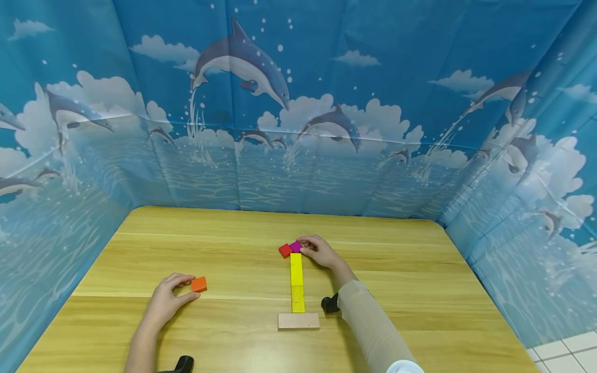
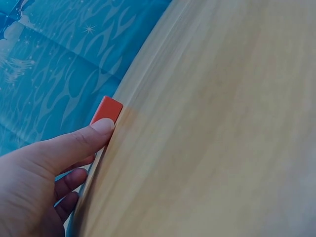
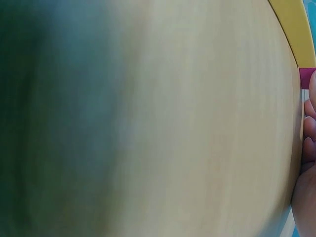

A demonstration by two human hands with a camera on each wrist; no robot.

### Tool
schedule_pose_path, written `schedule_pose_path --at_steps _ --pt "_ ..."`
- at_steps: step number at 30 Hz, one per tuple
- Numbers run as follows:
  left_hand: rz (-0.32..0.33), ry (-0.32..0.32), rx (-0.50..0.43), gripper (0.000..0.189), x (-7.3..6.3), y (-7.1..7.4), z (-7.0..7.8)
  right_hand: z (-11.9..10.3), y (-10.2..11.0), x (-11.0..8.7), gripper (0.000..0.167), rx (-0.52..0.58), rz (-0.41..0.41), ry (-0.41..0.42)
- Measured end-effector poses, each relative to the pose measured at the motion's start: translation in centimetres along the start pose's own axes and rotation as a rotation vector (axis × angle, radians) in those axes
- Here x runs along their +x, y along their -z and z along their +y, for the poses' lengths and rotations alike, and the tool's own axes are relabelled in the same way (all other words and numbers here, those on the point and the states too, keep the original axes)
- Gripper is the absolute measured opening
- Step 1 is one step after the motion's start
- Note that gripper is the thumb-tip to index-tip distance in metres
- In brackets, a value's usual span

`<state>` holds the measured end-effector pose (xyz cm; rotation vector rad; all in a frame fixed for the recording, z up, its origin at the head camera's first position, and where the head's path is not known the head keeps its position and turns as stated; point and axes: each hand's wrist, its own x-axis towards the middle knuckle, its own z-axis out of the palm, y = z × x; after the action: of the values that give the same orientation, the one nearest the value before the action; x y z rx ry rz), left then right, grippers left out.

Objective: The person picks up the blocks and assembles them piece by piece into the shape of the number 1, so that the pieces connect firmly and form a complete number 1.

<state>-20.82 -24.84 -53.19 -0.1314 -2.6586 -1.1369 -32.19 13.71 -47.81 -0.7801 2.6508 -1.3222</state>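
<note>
On the left of the table, my left hand [image 1: 169, 298] pinches an orange block [image 1: 199, 284] between thumb and fingers; the left wrist view shows the same block [image 2: 109, 106] at the fingertips. Farther back, near the middle, my right hand [image 1: 322, 252] holds a purple block [image 1: 296, 246] by its right side. A red block [image 1: 285, 250] lies against the purple one's left. Just in front of them run two yellow blocks [image 1: 296, 269] end to end, toward a plain wooden block [image 1: 298, 321] lying crosswise. In the right wrist view only part of the purple block [image 3: 306, 76] shows.
The wooden table [image 1: 224, 248] is bordered by a blue dolphin-print curtain [image 1: 298, 171] at the back and sides. Black wrist devices show by the right forearm [image 1: 330, 304] and the left forearm [image 1: 184, 364].
</note>
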Motion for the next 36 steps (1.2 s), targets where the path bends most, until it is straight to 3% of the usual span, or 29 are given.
schedule_pose_path --at_steps 11,19,36 --pt "0.001 0.006 -0.010 0.040 0.1 0.0 0.0 0.4 -0.1 0.3 0.030 -0.007 0.009 0.002" --pt "0.014 0.003 -0.007 0.038 0.2 -0.1 0.1 4.4 -1.0 1.8 0.031 -0.025 0.015 0.002" --pt "0.053 -0.023 -0.073 0.038 1.0 -0.8 1.9 4.6 -0.8 1.8 0.030 -0.043 0.002 -0.010"
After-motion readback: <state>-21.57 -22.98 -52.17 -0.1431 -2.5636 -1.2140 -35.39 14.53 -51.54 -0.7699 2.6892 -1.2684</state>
